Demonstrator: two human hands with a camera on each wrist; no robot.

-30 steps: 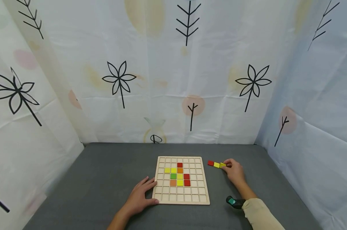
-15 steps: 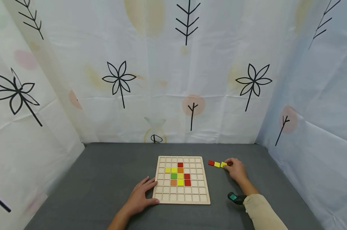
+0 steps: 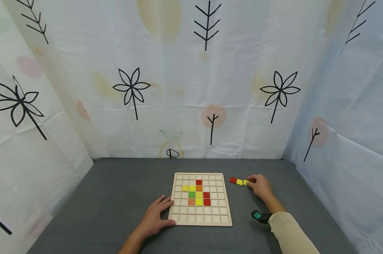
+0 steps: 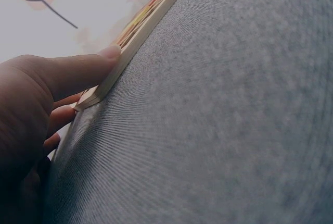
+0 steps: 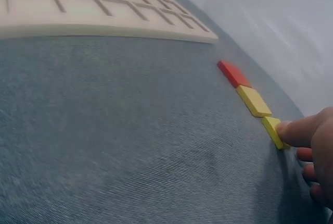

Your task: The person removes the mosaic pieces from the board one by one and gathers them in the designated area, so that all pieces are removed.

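Observation:
A wooden grid board (image 3: pixel 215 209) lies on the grey table, with red, yellow, orange and green tiles in its middle cells. My left hand (image 3: pixel 154 218) rests against the board's left edge; the left wrist view shows the thumb (image 4: pixel 83 72) on the rim and the other fingers beside the corner. Right of the board, a red tile (image 3: pixel 233 180) and a yellow tile (image 3: pixel 239 182) lie in a row. At the row's right end my right hand (image 3: pixel 262 188) holds another yellow tile (image 5: pixel 271 130), thumb on top, its right part covered by the fingers.
A dark device with a teal face (image 3: pixel 258 216) is on the right wrist, above the table. White cloth walls (image 3: pixel 166 123) with printed plants stand behind and on both sides of the grey table (image 3: pixel 124 183).
My right hand and the held yellow tile have shifted very slightly to the right, and the tile now looks lower. My left hand stays against the board.

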